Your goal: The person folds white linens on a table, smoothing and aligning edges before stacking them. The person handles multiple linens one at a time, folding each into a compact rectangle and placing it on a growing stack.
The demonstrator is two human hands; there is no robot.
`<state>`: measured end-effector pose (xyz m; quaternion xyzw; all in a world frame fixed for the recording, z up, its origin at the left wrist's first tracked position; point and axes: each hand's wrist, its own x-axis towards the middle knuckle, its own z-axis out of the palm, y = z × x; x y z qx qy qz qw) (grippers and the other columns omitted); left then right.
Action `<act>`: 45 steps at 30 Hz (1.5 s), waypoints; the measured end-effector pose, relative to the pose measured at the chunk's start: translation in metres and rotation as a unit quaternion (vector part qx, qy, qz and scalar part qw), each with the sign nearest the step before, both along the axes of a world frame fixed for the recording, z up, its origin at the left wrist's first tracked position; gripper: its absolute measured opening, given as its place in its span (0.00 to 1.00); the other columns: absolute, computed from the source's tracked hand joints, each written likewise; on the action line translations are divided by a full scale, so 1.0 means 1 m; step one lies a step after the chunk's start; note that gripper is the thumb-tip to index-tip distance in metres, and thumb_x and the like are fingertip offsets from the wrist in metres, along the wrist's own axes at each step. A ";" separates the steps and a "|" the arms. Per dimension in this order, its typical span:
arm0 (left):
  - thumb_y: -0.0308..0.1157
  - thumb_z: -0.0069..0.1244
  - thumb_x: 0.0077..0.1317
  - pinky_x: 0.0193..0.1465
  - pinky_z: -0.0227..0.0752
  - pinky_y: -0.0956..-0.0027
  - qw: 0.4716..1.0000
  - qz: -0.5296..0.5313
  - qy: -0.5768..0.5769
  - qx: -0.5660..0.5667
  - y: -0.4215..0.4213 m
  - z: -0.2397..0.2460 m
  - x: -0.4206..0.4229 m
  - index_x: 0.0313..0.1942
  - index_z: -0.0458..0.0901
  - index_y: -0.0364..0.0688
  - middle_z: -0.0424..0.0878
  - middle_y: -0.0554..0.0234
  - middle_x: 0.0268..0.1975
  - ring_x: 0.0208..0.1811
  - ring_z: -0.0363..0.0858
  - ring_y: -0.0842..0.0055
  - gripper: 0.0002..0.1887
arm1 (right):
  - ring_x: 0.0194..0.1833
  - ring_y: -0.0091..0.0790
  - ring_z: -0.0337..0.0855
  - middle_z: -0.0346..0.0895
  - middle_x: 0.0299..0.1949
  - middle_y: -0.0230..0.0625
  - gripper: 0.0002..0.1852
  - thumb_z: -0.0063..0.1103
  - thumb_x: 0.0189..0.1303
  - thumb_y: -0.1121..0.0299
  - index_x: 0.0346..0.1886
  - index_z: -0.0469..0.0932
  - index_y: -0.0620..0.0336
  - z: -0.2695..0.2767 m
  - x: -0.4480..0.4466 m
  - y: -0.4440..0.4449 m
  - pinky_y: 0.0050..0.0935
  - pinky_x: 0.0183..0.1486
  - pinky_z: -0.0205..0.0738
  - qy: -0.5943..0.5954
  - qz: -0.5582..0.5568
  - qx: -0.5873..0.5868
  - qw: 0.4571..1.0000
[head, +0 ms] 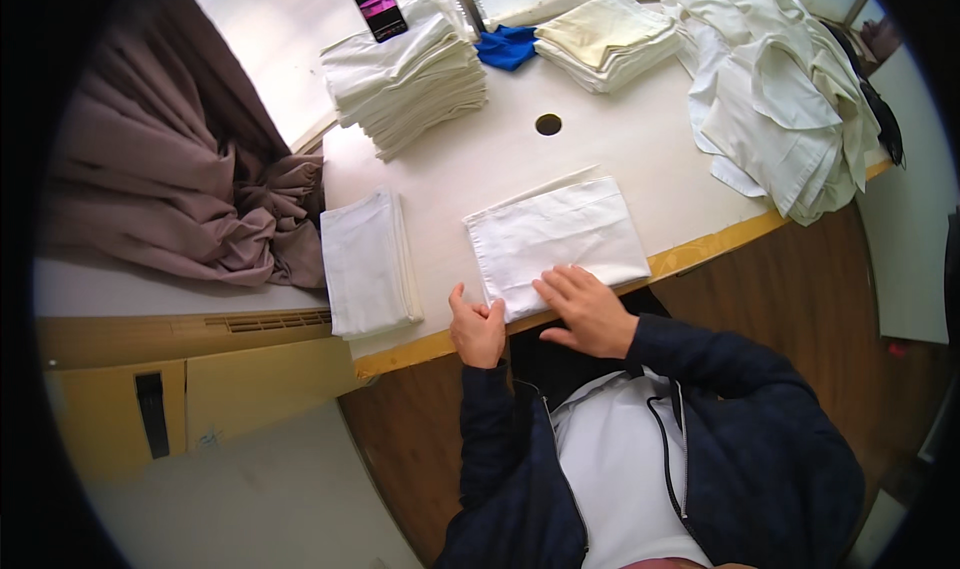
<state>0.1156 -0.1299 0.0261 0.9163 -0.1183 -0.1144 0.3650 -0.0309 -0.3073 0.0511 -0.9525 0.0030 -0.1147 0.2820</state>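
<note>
A folded white cloth (559, 235) lies at the front edge of the white table, right before me. My right hand (589, 310) rests on its near edge, palm down with the fingers extended. At the cloth's near left corner is my left hand (478, 329), its thumb against the corner and one finger pointing away. Whether the left fingers pinch the fabric is hidden. To the left lies a small stack of folded white cloths (367, 265), apart from both hands.
A tall stack of folded cloths (409, 73) bears a phone (378, 7) with a lit screen. Behind are a blue cloth (507, 46) and cream folded cloths (607, 40). Loose white fabric (787, 111) is heaped at right. The table (465, 167) has a round hole (549, 124); a mauve curtain (165, 164) hangs left.
</note>
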 end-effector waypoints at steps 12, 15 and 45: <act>0.28 0.55 0.76 0.49 0.74 0.76 0.891 0.153 -0.063 -0.423 0.007 0.050 0.009 0.70 0.65 0.30 0.82 0.60 0.48 0.45 0.78 0.81 0.27 | 0.33 0.36 0.89 0.86 0.32 0.45 0.11 0.64 0.61 0.77 0.48 0.84 0.65 0.056 0.074 0.026 0.34 0.38 0.82 -0.140 -0.131 0.273 0.942; 0.37 0.52 0.79 0.66 0.70 0.67 0.869 0.218 -0.036 -0.443 0.017 0.048 0.014 0.72 0.64 0.32 0.71 0.53 0.68 0.63 0.72 0.73 0.28 | 0.33 0.24 0.86 0.88 0.33 0.38 0.09 0.66 0.72 0.70 0.46 0.85 0.69 0.084 0.076 0.004 0.28 0.36 0.81 -0.172 -0.177 0.595 0.765; 0.30 0.55 0.77 0.42 0.81 0.73 0.861 0.190 0.033 -0.471 0.106 0.085 0.096 0.58 0.79 0.34 0.87 0.60 0.49 0.45 0.84 0.79 0.14 | 0.21 0.18 0.78 0.80 0.25 0.29 0.12 0.65 0.73 0.66 0.47 0.82 0.67 0.060 0.256 -0.022 0.19 0.21 0.68 -0.103 -0.070 0.505 0.854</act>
